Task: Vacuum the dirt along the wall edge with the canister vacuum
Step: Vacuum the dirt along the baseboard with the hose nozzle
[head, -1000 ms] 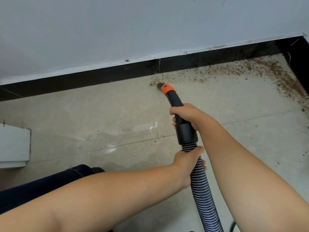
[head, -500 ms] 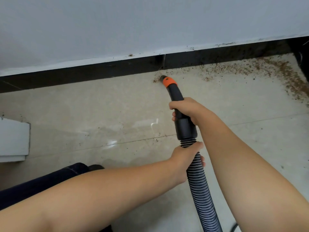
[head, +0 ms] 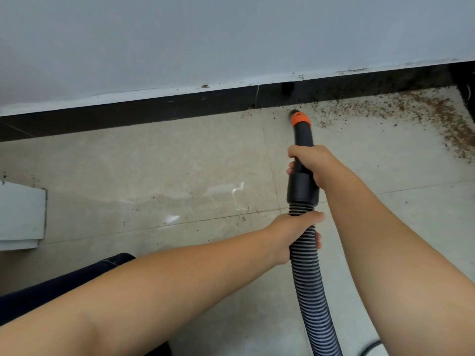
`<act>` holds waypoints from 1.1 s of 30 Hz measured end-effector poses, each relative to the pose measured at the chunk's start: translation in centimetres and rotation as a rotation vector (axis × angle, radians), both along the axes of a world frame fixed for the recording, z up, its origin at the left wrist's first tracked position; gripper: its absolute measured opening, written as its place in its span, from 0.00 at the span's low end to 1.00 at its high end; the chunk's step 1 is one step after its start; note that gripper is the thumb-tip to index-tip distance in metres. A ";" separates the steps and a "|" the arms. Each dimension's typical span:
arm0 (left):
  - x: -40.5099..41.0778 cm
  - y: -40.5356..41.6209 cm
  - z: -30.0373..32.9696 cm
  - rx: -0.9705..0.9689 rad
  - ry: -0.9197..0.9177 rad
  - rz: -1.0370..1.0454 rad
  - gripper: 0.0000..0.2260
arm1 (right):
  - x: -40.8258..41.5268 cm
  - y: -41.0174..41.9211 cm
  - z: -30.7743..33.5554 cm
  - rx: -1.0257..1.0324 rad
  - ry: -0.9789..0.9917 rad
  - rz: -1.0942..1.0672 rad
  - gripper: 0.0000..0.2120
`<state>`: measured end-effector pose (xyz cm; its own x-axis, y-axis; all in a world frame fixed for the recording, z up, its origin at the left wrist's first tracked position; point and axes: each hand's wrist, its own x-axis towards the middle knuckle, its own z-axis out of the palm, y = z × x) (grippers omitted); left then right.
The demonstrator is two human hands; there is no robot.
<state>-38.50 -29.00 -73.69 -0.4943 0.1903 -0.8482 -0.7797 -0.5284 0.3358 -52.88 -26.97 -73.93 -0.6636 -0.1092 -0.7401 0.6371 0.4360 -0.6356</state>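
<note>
A black vacuum nozzle (head: 303,134) with an orange collar at its tip points at the floor just below the black baseboard (head: 154,111). My right hand (head: 312,164) grips the nozzle's black handle. My left hand (head: 290,236) grips the ribbed grey hose (head: 312,291) just behind the cuff. Brown dirt (head: 424,111) lies scattered along the wall edge to the right of the tip and thickens toward the right corner. The canister itself is out of view.
A pale wall (head: 231,34) rises above the baseboard. A white block (head: 20,214) sits on the floor tiles at the left edge. My dark trouser leg (head: 64,281) is at lower left. A dark baseboard (head: 467,88) closes the right corner.
The nozzle tip has slid right along the baseboard into the dirt. The patch of dirt where it was before is mostly gone. Both hands keep their grips.
</note>
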 end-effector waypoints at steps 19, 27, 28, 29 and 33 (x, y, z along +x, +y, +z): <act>1.9 -1.5 -0.3 -0.068 -0.052 0.248 0.08 | 2.3 -5.5 -0.1 -0.084 -0.073 0.343 0.08; 0.9 -2.2 -0.9 -0.050 -0.028 0.104 0.09 | 0.9 -3.5 -1.2 -0.062 -0.009 0.127 0.07; 0.4 -2.0 -0.9 -0.043 -0.023 0.077 0.09 | 0.4 -2.8 -1.2 -0.055 -0.002 0.082 0.07; -0.1 -1.8 -1.0 -0.036 -0.017 0.053 0.09 | -0.2 -2.0 -1.3 -0.050 0.004 0.037 0.06; -1.8 -0.6 -1.2 -0.035 -0.007 -0.025 0.09 | -1.7 0.4 -1.4 -0.045 0.010 -0.070 0.06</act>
